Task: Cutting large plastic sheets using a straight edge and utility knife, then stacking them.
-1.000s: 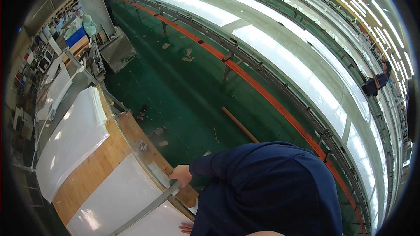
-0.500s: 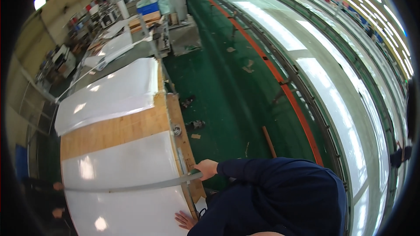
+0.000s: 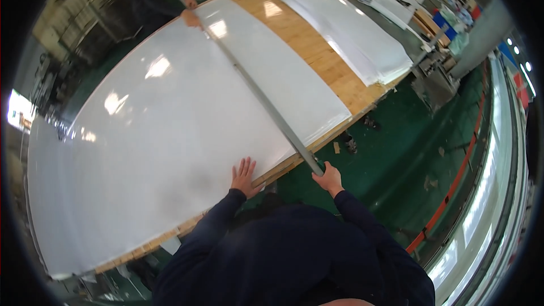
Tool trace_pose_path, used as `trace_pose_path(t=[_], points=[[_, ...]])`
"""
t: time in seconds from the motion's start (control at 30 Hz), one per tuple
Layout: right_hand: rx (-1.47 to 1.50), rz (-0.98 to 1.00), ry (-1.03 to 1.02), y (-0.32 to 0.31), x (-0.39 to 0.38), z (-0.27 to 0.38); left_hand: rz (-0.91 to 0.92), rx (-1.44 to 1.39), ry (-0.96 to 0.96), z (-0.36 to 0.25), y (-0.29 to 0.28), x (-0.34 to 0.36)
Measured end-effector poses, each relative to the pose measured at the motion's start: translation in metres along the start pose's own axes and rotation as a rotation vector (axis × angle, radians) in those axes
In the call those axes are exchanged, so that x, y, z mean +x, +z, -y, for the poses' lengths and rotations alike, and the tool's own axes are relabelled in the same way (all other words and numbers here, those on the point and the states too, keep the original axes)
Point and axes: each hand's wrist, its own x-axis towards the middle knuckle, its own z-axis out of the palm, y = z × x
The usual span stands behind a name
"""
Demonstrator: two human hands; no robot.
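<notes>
A long grey metal bar (image 3: 266, 106) lies slantwise across a glossy white sheet (image 3: 170, 141) on a wooden-topped table (image 3: 303, 25). Its near end reaches past the table edge, where my right hand (image 3: 328, 179) is closed around it. A small dark green thing shows beside that grip, too little of it to name. My left hand (image 3: 243, 178) rests flat on the sheet close to the near edge, fingers spread. At the far end of the bar a co-worker's hand (image 3: 191, 18) presses on or grips it; which of the two I cannot tell.
Beyond a strip of bare wood lies another white sheet stack (image 3: 334, 20). A grey column (image 3: 481, 39) stands at the far right, near a blue bin (image 3: 443, 25). To the right, an orange rail (image 3: 453, 187) runs along a long glossy line over the green floor (image 3: 385, 153).
My view has swung left, so more of the white sheet and the co-worker's arms show. My right hand still holds the bar's end, and my left palm still lies on the sheet.
</notes>
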Motion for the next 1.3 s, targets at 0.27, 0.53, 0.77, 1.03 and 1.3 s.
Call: trace_pose_path(t=[0.27,0.53,0.77,1.03,1.3], points=[[-0.020,0.049,0.062,0.004,-0.006,-0.010,-0.035,-0.089,-0.324,0.032,0.007,-0.037],[-0.056,0.044,0.092,-0.007,-0.041,-0.023,0.042,0.029,-0.414,0.047,0.006,-0.113],[-0.002,-0.038,0.109,-0.009,-0.047,-0.024,-0.109,-0.052,-0.277,0.050,0.030,-0.061],[0.103,0.051,0.109,-0.019,-0.055,-0.027,-0.215,-0.079,0.192,0.021,0.036,0.015],[0.139,0.066,0.116,-0.022,-0.056,-0.027,-0.138,-0.039,0.199,0.019,0.025,0.037]])
